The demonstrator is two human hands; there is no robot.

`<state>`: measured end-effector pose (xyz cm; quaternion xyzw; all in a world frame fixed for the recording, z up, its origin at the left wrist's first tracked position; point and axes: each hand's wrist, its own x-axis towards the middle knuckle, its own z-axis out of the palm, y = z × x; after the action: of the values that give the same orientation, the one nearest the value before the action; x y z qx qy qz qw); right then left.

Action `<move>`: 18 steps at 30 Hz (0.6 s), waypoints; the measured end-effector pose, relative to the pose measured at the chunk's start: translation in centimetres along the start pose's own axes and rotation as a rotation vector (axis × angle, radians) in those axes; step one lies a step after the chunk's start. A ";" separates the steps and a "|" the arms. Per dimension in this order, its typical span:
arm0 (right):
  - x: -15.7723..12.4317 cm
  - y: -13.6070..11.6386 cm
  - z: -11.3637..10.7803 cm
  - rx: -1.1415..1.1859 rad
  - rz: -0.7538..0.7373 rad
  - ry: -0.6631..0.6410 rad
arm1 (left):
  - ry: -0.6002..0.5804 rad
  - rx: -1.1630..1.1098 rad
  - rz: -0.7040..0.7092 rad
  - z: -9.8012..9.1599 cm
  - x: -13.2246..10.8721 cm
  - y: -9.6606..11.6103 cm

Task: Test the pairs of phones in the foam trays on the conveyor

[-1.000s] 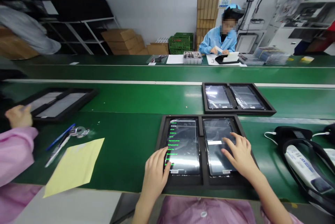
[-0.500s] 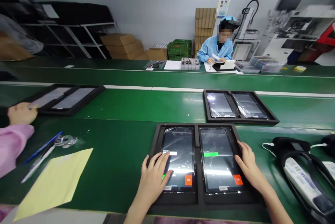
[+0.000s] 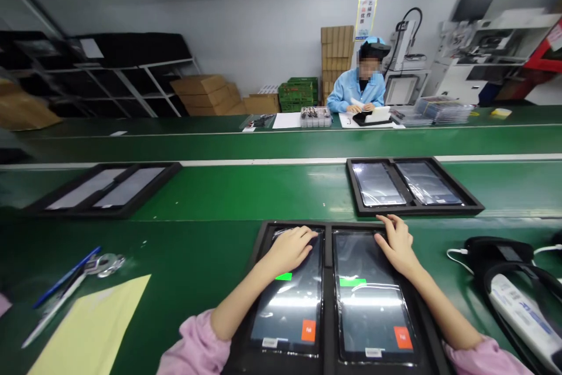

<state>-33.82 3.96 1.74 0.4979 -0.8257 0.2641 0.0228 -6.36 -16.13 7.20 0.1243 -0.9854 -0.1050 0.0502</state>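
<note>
A black two-slot foam tray [image 3: 328, 305] lies in front of me on the green bench. Its left tablet [image 3: 285, 316] and right tablet [image 3: 373, 316] are lit, each with a green bar and an orange-red "Fail" box. Clear film appears to cover both screens. My left hand [image 3: 290, 249] is over the upper part of the left tablet, its fingers stretched towards the tray's middle divider. At the upper right corner of the right tablet, my right hand [image 3: 397, 246] rests with fingers apart, thumb by the screen and fingertips near the tray's far edge.
Two more trays with tablets, a left one [image 3: 125, 205] and a right one [image 3: 406, 179], lie farther off. Yellow paper [image 3: 92, 322], pens [image 3: 65, 281] and a tape roll [image 3: 108, 264] are at left. Black headband devices [image 3: 496, 252] sit at right. A co-worker [image 3: 360, 91] sits opposite.
Both my hands have moved up to the far part of the tray. The left tablet's white bar now shows green. Another person's hand has left the far-left tray. The view has tilted up slightly.
</note>
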 end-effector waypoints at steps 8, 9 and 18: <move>1.0 -1.6 -1.1 -0.141 -0.258 -0.079 | 0.179 0.129 0.157 2.5 0.4 -0.2; 0.9 -1.9 -1.3 -0.161 -0.284 -0.080 | 0.187 0.149 0.196 2.5 0.2 -0.1; 0.3 -1.1 -0.8 -0.085 -0.353 -0.036 | 0.332 0.128 0.134 2.0 0.0 -0.4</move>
<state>-33.24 3.75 2.99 0.6384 -0.7361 0.2122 0.0751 -6.54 -16.16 5.18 0.0770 -0.9743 -0.0165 0.2111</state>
